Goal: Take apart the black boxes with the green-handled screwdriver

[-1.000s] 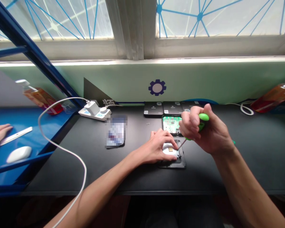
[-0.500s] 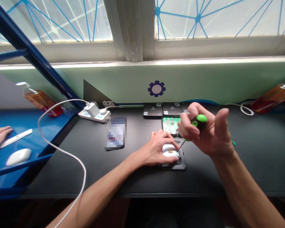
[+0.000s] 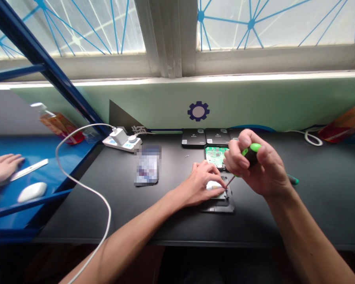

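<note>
Right hand [image 3: 256,169]: clenched round a green-handled screwdriver [image 3: 251,154], with the shaft slanting down and left.
Screwdriver tip: at the open black casing [image 3: 225,206], beside the left thumb.
Left hand [image 3: 201,184]: fingers and thumb grip the white part [image 3: 214,185] inside the casing.
Casing position: on the black desk [image 3: 171,205], mid-front.
Green circuit board [image 3: 214,154]: just behind the casing.
Far left: another person's hand [image 3: 1,167] near a white mouse [image 3: 32,191].
</note>
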`<state>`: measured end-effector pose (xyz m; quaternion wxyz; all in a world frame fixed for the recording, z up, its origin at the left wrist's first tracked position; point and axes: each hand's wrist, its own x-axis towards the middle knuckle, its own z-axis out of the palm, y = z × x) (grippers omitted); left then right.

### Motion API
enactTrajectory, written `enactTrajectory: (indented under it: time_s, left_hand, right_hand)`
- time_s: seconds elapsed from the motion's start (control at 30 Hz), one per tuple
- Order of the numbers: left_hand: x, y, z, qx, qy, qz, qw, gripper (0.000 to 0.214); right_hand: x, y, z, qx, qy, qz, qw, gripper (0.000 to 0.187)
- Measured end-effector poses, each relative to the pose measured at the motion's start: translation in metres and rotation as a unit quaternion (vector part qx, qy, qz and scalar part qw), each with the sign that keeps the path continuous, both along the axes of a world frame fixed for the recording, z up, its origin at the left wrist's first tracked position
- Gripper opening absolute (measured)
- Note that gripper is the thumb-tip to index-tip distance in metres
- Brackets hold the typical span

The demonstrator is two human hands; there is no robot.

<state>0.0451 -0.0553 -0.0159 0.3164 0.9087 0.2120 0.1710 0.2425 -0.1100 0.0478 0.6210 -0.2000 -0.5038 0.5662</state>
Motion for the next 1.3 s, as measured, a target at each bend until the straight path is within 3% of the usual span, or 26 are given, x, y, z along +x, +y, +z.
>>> enactTrajectory:
  time_s: [0.07,0.23,0.47,0.6,0.87,1.0,1.2,1.3]
  left_hand:
    - [0.0004,-0.0002,-0.0001,-0.002,-0.002,0.002,1.000,0.012]
    - [0.0006,-0.0005,-0.0019,-0.004,-0.003,0.003,1.000,0.015]
    - [0.0006,-0.0009,-0.0038,-0.006,-0.013,0.001,1.000,0.013]
    - [0.0011,-0.0007,-0.0038,-0.006,-0.004,-0.002,1.000,0.014]
    - [0.0021,-0.0008,-0.0068,0.001,-0.019,-0.001,1.000,0.017]
    - [0.0022,-0.0007,-0.0072,-0.011,-0.014,0.003,1.000,0.018]
    - [0.0012,-0.0013,-0.0056,-0.003,-0.024,0.001,1.000,0.018]
    - [0.0015,-0.0025,-0.0038,0.007,-0.030,0.000,1.000,0.018]
  right_hand:
    - [0.0014,0.0002,-0.0012,0.001,-0.016,-0.015,1.000,0.035]
    - [0.0021,0.0001,-0.0007,-0.011,-0.020,-0.014,1.000,0.049]
    - [0.0013,-0.0014,-0.0016,-0.003,-0.019,0.007,1.000,0.032]
    - [0.0001,-0.0003,-0.0018,-0.005,-0.023,0.002,1.000,0.051]
    - [-0.0006,-0.0006,-0.0005,-0.009,-0.012,0.000,1.000,0.040]
    - [-0.0003,0.0002,-0.0012,-0.003,-0.017,0.003,1.000,0.056]
    - [-0.0001,-0.0002,-0.0045,-0.006,-0.017,0.006,1.000,0.044]
    - [0.0004,0.0007,-0.0050,0.001,-0.021,0.016,1.000,0.059]
